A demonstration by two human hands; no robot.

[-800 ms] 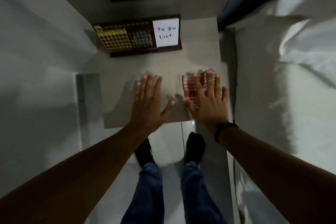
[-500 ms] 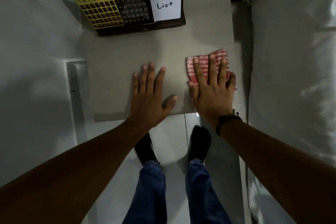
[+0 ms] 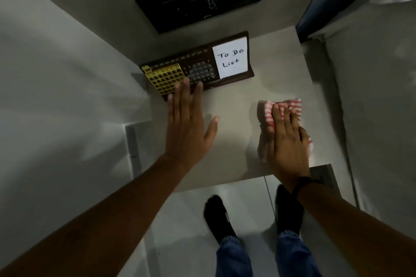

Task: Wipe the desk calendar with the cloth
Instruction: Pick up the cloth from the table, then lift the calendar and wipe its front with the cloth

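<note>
- The desk calendar (image 3: 198, 67) stands at the far edge of the small table (image 3: 281, 87), a dark wooden piece with a gold date grid on its left and a white "To Do List" note (image 3: 230, 58) on its right.
- The left hand (image 3: 186, 123) is flat and spread, grasping nothing; its fingertips (image 3: 185, 83) overlap the calendar's near left edge, though actual contact cannot be confirmed.
- The right hand (image 3: 286, 139) lies palm-down on the red-and-white checked cloth (image 3: 290, 105), fingers curling over bunched fabric, at the table's near right, well apart from the calendar.
- No wiping has started, it seems: the cloth is still on the tabletop and not against the calendar.
- What remains is nearly everything: lifting the cloth, bringing it left and far to the calendar, and rubbing over the face while the left hand likely steadies it.
- The loose paper note could shift under a wipe.
</note>
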